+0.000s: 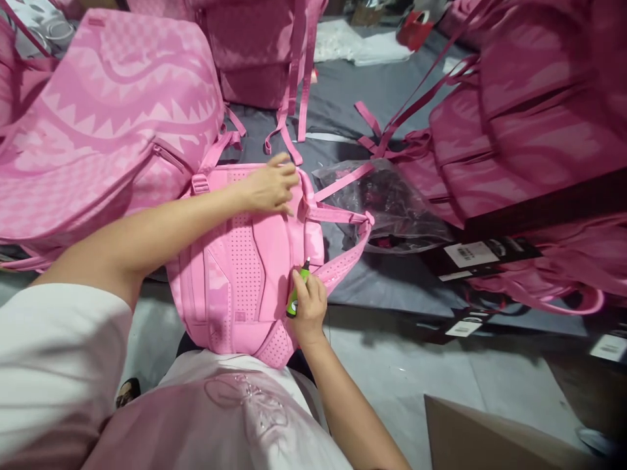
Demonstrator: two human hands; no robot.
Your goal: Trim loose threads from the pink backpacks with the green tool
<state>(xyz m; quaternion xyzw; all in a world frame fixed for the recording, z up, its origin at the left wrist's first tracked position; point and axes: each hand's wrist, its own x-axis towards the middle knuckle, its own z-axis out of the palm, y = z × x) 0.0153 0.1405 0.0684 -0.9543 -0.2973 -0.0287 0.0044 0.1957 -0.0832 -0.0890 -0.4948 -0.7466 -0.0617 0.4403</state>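
A pink backpack (277, 245) leans against my body at the table edge, its dotted, padded back panel facing up and its shoulder straps hanging to the sides. My left hand (272, 187) rests across the far end of this panel, fingers apart and slightly bent, gripping nothing visible. Close to the bag's right side, my right hand (311, 307) is closed around a small green tube (304, 274) with a white tip and a black end. The tip points away from me. Whether it touches the fabric, I cannot tell.
A large pink backpack with a toothed pattern (142, 98) stands at left, another pink bag (255, 52) behind. More pink backpacks (533, 124) with black tags (484, 254) crowd the right. A clear plastic bag (392, 202) lies on the grey-covered table (362, 91); a cardboard box (480, 437) sits below.
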